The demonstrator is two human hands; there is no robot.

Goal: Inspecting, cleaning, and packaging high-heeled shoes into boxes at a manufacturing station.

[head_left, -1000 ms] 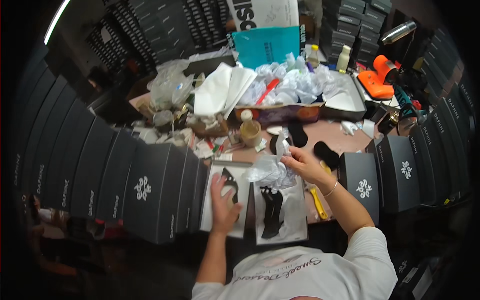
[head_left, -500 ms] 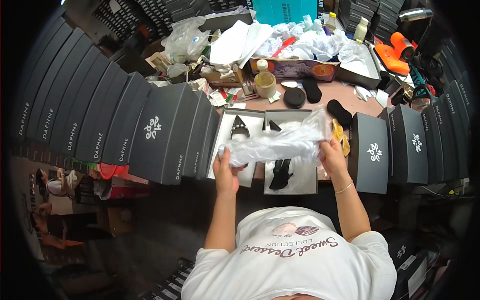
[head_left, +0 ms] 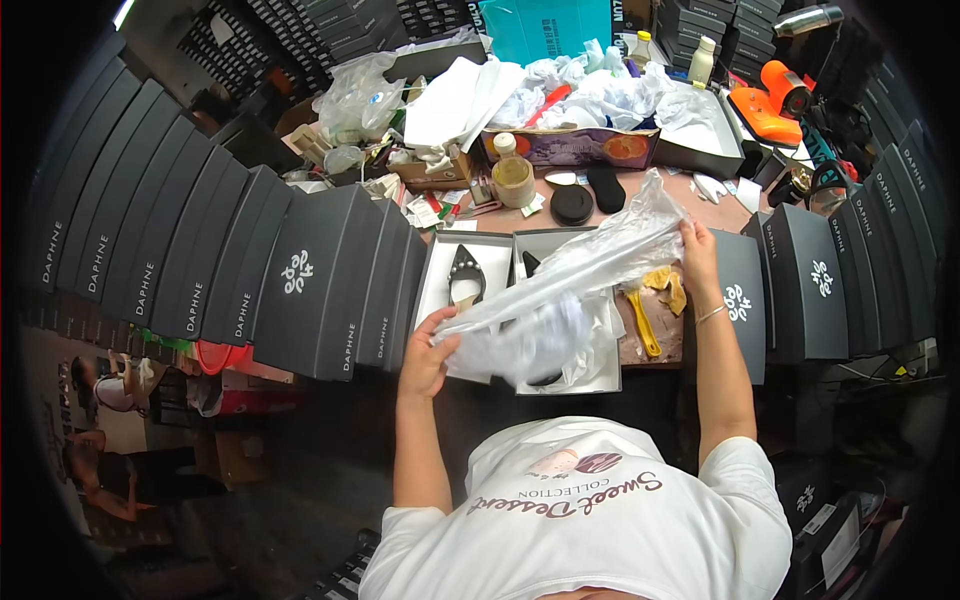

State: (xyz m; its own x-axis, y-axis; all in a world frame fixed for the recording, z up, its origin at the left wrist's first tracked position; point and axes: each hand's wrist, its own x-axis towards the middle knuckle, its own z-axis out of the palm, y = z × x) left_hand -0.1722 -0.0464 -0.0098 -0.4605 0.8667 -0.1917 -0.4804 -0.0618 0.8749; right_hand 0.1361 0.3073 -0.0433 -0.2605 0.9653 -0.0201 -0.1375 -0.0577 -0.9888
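Note:
A crinkled, see-through plastic bag (head_left: 600,268) with blurred white tissue hanging at its lower side is stretched between my hands. My left hand (head_left: 426,356) pinches its near left end, and my right hand (head_left: 700,262) grips the higher right end. Beneath it lie two open grey shoe boxes side by side. In the left box (head_left: 436,290) a black pointed shoe (head_left: 464,270) with pearl-like studs shows its toe. The right box (head_left: 604,382) is mostly covered by the bag, and only dark bits of its contents show.
A yellow-handled brush (head_left: 645,326) and a yellow cloth (head_left: 672,288) lie right of the boxes. Dark shoe boxes stand in rows at left (head_left: 310,280) and right (head_left: 800,280). Behind are a bottle (head_left: 514,184), a black round tin (head_left: 572,206) and a carton (head_left: 570,150) of crumpled paper.
My hands have spread farther apart, the right one higher. The bag is stretched and slanted, with the white tissue drooping below it. The brush at the right has come into view.

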